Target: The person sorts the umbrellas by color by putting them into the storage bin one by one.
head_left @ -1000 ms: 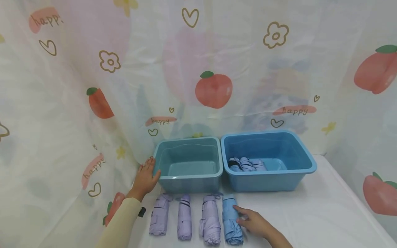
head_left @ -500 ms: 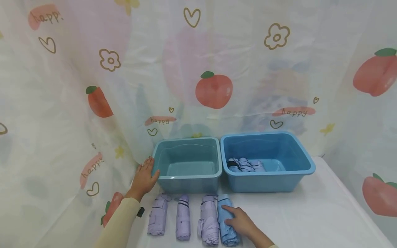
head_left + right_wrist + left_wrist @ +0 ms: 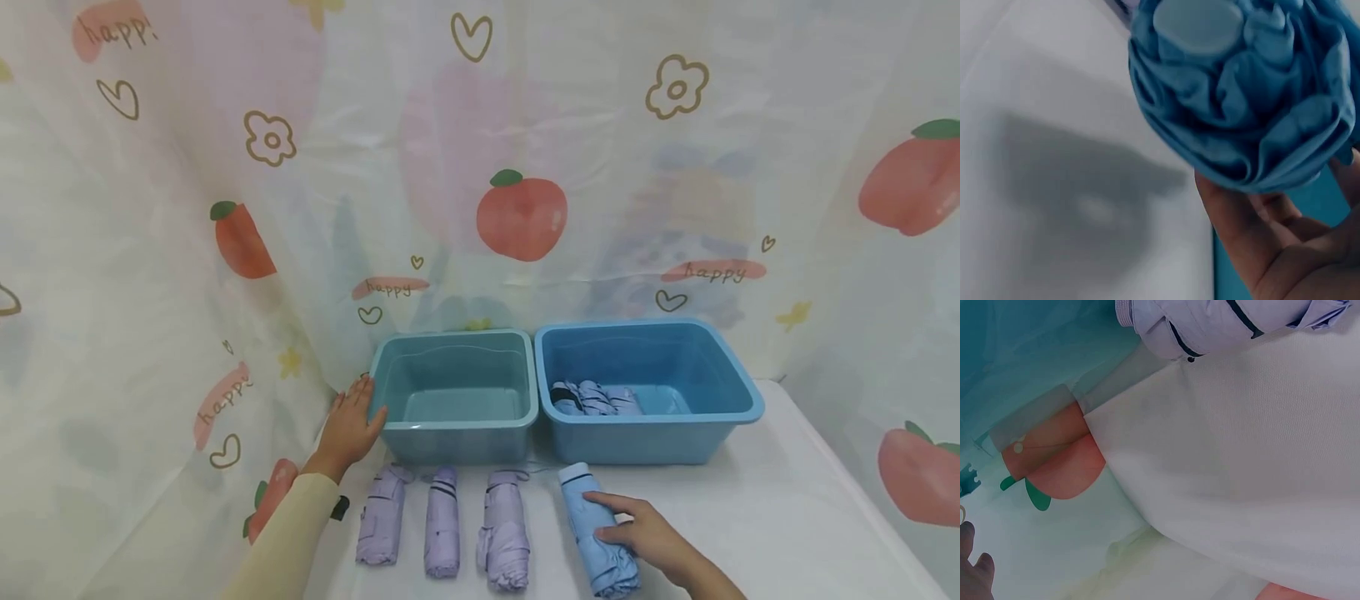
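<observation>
My right hand [image 3: 648,533] grips a folded light-blue umbrella [image 3: 585,517] from its right side, thumb and fingers round it. The umbrella leans with its top to the left; in the right wrist view its gathered blue cloth end [image 3: 1241,106] hangs over the white cloth and casts a shadow. To its left lie three folded lilac umbrellas: a left one [image 3: 381,517], a slimmer middle one [image 3: 442,525] and a right one [image 3: 506,533]. My left hand [image 3: 348,429] rests with straight fingers on the left side of the grey-green tub [image 3: 457,448].
A blue tub [image 3: 637,443] stands right of the grey-green one, with several folded umbrellas [image 3: 596,398] at its left inside. The grey-green tub's inside shows bare. A printed curtain [image 3: 525,108] hangs behind and on both sides of the white-covered table [image 3: 735,508].
The blue umbrella first shifted left against the right lilac umbrella, then swung right and tilted, in my right hand, leaving a gap between them. My left hand stays on the grey-green tub.
</observation>
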`<state>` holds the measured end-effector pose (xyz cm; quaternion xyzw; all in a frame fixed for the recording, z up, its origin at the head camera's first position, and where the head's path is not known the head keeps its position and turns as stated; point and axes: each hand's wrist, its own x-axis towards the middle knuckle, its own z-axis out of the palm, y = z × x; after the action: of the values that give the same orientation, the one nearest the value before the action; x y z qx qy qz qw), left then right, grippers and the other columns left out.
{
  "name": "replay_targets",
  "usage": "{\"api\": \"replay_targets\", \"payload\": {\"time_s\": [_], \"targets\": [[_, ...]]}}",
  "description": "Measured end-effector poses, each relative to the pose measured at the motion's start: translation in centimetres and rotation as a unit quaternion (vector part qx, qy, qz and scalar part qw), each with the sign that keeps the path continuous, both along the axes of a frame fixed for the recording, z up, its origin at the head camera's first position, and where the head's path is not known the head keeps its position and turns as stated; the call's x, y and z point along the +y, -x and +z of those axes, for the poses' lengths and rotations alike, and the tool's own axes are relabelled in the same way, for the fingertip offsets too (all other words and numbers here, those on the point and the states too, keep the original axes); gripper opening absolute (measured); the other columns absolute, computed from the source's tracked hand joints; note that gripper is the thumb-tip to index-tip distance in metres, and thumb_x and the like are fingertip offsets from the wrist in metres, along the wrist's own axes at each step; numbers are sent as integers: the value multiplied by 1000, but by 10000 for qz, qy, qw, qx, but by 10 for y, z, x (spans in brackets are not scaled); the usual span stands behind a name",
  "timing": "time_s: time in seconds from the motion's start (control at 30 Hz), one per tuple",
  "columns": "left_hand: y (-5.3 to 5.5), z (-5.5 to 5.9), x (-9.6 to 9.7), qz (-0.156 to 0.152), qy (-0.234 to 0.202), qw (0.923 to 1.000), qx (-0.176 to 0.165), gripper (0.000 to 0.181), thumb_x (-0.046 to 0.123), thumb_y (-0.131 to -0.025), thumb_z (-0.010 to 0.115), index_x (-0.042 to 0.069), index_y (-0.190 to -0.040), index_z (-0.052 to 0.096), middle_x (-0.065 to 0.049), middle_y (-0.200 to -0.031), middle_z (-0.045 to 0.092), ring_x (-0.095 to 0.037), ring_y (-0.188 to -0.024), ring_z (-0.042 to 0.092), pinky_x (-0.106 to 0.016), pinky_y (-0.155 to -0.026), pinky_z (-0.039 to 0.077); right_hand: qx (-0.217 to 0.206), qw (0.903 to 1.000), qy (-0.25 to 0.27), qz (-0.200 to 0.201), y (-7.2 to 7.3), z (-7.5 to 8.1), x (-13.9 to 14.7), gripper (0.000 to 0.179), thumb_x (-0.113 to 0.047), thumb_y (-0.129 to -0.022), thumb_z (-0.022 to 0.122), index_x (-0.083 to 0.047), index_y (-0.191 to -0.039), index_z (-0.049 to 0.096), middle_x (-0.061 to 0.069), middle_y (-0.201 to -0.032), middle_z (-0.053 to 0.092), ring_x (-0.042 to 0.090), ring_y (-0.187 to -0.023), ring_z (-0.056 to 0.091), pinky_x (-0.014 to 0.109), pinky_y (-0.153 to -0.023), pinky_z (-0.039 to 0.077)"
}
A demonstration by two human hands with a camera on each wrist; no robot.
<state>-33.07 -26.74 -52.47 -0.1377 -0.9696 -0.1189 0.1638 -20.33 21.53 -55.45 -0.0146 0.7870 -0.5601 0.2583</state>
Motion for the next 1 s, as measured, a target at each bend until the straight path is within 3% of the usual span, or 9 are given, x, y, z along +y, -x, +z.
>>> {"api": "replay_targets", "payload": {"time_s": [0.23, 0.5, 0.6, 0.73, 1.0], "targets": [[0, -2, -4, -16, -15, 10000, 40, 68, 49, -91, 34, -2, -136, 32, -16, -141, 29, -32, -128, 25, -53, -100, 17, 115, 9995, 61, 273, 2, 44, 35, 57, -30, -78, 65, -19, -131, 47, 27, -139, 23, 44, -107, 45, 52, -75, 44], [2, -6, -7, -15, -59, 10000, -12, 67, 49, -91, 33, 0, -137, 31, -14, -142, 28, -30, -129, 23, -52, -101, 16, 872, 9943, 351, 493, 7, 92, 68, 56, -18, -84, 60, -10, -135, 39, 33, -137, 17, 38, -104, 50, 46, -74, 47], [3, -7, -7, -5, -26, 10000, 12, 68, 50, -91, 31, 1, -137, 31, -14, -142, 28, -30, -130, 22, -51, -101, 15, 1229, 9914, 180, 410, 13, 102, 78, 57, -19, -83, 62, -8, -134, 40, 33, -136, 20, 36, -102, 51, 42, -72, 48], [4, -7, -7, 10, 168, 9999, -13, 69, 52, -91, 30, 1, -137, 31, -14, -142, 28, -31, -130, 20, -51, -101, 15, 1358, 9905, -25, 216, 25, 108, 92, 59, -21, -82, 63, -10, -135, 40, 32, -135, 23, 37, -101, 53, 41, -71, 49], [3, -2, -3, -3, 365, 9993, -10, 67, 48, -91, 34, 0, -137, 31, -15, -141, 29, -33, -130, 21, -51, -102, 13, 1558, 9859, -618, 18, 54, 122, 120, 63, -30, -82, 63, -14, -137, 36, 31, -138, 14, 51, -109, 41, 47, -72, 48]]}}
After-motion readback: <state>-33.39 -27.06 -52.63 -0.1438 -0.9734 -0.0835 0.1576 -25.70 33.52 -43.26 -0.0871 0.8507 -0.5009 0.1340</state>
